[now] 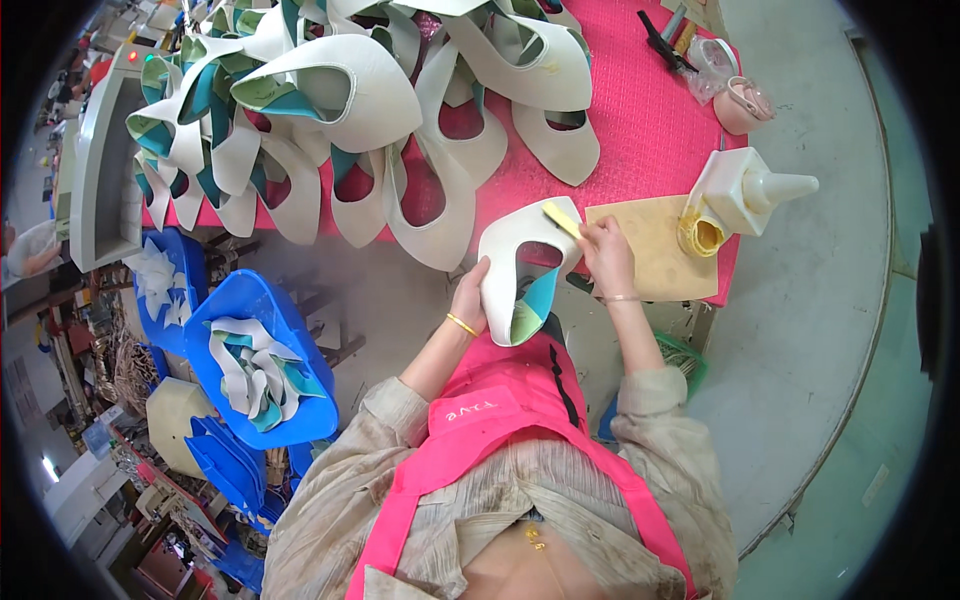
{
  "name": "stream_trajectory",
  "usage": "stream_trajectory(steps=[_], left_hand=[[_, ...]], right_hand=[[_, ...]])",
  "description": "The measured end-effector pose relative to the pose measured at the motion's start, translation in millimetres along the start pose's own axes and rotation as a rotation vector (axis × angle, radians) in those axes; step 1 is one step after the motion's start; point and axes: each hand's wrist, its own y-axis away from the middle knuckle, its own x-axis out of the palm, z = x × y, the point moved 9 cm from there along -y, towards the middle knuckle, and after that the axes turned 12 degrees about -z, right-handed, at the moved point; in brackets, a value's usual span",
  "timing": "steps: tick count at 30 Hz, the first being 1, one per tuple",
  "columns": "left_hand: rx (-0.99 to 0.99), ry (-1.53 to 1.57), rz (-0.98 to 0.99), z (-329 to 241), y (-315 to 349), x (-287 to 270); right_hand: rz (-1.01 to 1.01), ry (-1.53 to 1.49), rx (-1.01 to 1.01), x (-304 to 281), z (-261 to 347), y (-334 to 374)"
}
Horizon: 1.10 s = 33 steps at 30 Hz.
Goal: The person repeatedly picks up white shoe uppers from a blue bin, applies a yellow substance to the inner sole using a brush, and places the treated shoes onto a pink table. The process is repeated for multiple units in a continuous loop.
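Note:
A white shoe upper (pixel 500 235) with a green and teal lining is held in front of me, just off the table's near edge. My left hand (pixel 469 297) grips it by its left side, fingers closed on the edge. In my right hand (pixel 608 260) is a yellow-handled brush (pixel 562 219), pinched between the fingers. Its tip meets the upper's far right part; the bristles are too small to make out. Beside that hand lies a tan board (pixel 645 262), with a small pot of yellow glue (pixel 704 236) at its right edge.
Many overlapping white uppers (pixel 375 100) cover the left of the pink table (pixel 640 130). A white nozzle bottle (pixel 728 185) and a pink container (pixel 742 106) stand at the right. Blue bins (pixel 317 352) with white pieces are at my left, near a grey machine (pixel 100 160).

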Motion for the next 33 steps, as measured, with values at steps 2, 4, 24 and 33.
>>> stream_trajectory(steps=[2,4,24,33], left_hand=[[0.018,-0.016,-0.014,-2.8,4.5,7.8],[0.041,-0.009,0.010,-7.0,8.4,14.8],[0.127,-0.124,0.276,-56.6,143.4,136.3],[0.376,-0.236,0.332,-43.9,164.8,159.4]], right_hand=[[0.090,-0.104,-0.084,12.0,19.8,4.1],[0.248,-0.232,-0.216,20.2,47.3,25.0],[-0.178,0.055,-0.136,-202.2,-20.6,72.1],[-0.281,0.385,0.206,-178.0,-154.6,20.6]])
